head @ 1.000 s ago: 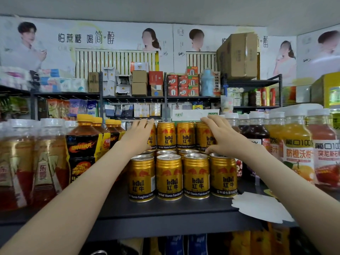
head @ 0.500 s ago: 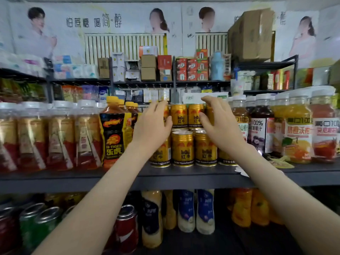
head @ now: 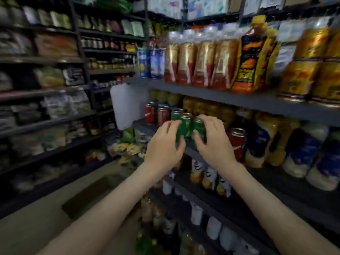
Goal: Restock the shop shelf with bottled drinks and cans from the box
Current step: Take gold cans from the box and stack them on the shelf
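Green cans (head: 185, 124): a small cluster standing upright at the front edge of the middle shelf board (head: 142, 125), near its left end. I have both hands up at them. Left hand (head: 163, 146) sits on the cluster's left side, fingers curved, thumb low in front of a can. Right hand (head: 213, 142) is on the right side, fingers arched over the rightmost can's top, thumb in front. Heavy motion blur, so I cannot tell whether either hand actually grips a can or only cups near it.

Red cans (head: 162, 115) stand just left of and behind the green ones, closer to the board's left end. One more red can (head: 237, 138) stands just right of my right hand. Blue-labelled bottles (head: 303, 150) fill the same board further right.

On the upper shelf board (head: 220, 96), along the front edge from left to right: blue cans (head: 156, 63), red-and-gold bottles (head: 185, 61), a yellow-capped dark bottle (head: 253, 52), gold cans (head: 309, 70). A white jug (head: 127, 103) hangs at the left end of the rack. Across the aisle is blurred side shelving (head: 46, 89), with a dark mat (head: 95, 192) on the floor (head: 36, 227).
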### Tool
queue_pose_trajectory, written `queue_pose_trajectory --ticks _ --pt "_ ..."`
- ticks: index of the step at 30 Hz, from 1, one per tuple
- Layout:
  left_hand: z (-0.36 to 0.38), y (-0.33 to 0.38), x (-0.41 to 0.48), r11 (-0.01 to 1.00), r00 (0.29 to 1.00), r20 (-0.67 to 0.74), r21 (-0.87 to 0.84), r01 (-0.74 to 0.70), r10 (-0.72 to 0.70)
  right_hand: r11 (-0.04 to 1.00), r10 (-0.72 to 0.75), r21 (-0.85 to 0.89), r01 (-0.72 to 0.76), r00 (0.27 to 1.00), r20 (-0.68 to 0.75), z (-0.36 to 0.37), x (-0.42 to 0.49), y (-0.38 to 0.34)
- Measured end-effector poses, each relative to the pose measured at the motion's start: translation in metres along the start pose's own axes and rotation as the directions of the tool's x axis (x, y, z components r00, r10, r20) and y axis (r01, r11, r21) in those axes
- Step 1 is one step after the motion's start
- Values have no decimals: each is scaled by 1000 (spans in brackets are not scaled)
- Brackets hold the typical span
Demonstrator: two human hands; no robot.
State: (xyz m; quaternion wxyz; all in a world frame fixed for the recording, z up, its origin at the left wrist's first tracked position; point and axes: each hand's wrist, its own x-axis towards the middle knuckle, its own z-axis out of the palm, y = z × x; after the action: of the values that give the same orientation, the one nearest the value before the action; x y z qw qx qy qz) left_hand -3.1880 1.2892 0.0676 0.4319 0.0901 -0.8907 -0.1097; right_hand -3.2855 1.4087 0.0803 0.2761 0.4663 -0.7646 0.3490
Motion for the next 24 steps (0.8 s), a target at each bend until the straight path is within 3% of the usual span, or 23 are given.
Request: queue_pose_trajectory --ticks 7,14,18,24 --pt "-60 -146 -102 919 934 98 241 313 -344 977 -104 211 36 942 319 160 -17 -92" --pt "-113 -324 -188 692 707 143 406 597 -693 960 -160 281 10 841 517 335 -3 -177" --pt "-130 -402 -218 604 586 198 447 660 -786 966 -106 246 -79 747 656 425 -5 -213" --pt "-125 -505 -215 594 525 286 487 641 -801 985 -13 119 -122 644 765 527 9 -216"
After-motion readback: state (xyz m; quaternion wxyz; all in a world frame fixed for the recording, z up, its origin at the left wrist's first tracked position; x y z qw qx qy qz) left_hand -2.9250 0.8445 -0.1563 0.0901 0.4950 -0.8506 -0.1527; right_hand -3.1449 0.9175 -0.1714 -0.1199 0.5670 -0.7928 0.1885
